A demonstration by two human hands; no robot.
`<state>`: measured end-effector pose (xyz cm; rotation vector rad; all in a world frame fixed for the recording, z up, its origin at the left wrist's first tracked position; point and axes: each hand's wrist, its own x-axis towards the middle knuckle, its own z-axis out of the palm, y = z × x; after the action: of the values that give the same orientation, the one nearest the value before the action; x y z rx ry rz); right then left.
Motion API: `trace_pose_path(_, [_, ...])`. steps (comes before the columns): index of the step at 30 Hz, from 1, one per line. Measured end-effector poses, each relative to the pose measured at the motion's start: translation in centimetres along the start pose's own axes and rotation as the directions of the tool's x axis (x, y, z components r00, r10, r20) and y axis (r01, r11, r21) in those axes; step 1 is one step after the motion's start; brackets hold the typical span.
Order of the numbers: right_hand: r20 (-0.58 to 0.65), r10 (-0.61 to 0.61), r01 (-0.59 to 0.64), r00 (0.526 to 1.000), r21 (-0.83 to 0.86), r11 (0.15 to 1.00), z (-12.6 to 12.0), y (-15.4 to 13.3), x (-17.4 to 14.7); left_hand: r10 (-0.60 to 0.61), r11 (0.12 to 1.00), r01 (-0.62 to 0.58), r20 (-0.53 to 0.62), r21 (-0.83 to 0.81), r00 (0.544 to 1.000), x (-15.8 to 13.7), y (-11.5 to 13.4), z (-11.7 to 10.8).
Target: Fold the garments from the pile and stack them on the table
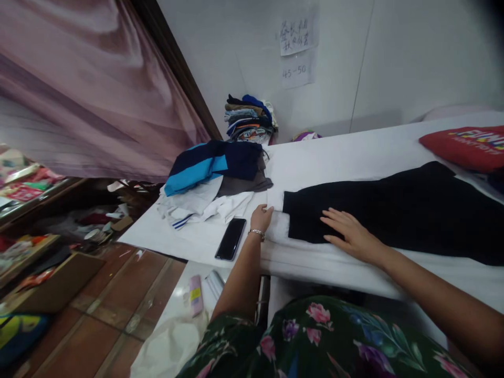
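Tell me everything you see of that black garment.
The black garment looks like plain, matte cloth. It lies spread along the white surface, its straight, narrow end leftward; the other end runs out of view. The right hand rests palm-down on it near the narrow end; the left hand is just beyond, apart.

Black garment [405, 212] partly beyond right edge

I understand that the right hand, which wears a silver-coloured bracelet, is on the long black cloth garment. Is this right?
Not quite: the silver-coloured bracelet is on the wrist of the left hand, as the head view shows. The right hand is indeed on the long black cloth garment.
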<state>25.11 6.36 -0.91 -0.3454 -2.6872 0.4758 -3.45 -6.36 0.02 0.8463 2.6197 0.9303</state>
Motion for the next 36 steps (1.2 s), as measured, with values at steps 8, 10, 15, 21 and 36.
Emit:
trace_pose_path(8, [0.099, -0.024, 0.026, 0.995, -0.018, 0.999, 2.7, -0.8, 0.0, 0.151, 0.982, -0.142, -0.068, 0.126, 0.986, -5.0, 0.0, -1.3])
trace_pose_path(10, [0.078, -0.022, 0.025, 0.997, -0.031, 0.999, 2.8, -0.8, -0.2, 0.211, 0.955, -0.210, 0.015, 0.208, 0.977, -6.2, 0.5, -1.1])
trace_pose_path(15, [0.036, -0.011, 0.014, 0.999, -0.094, 0.995, 2.7, -1.3, 0.1, 0.334, 0.873, -0.345, 0.092, 0.345, 0.938, -7.4, 1.7, -0.3])
trace_pose_path(21, [0.040, -0.033, 0.039, 0.999, -0.169, 0.985, 2.6, -2.8, 1.9, 0.327, 0.874, -0.350, 0.125, 0.338, 0.937, -7.4, 2.7, 0.5])
trace_pose_path(36, [0.064, -0.120, 0.120, 0.991, -0.005, 0.993, 2.4, -3.3, 3.4, 0.201, 0.979, -0.197, 0.106, -0.046, 0.974, -6.8, 3.4, 0.3])
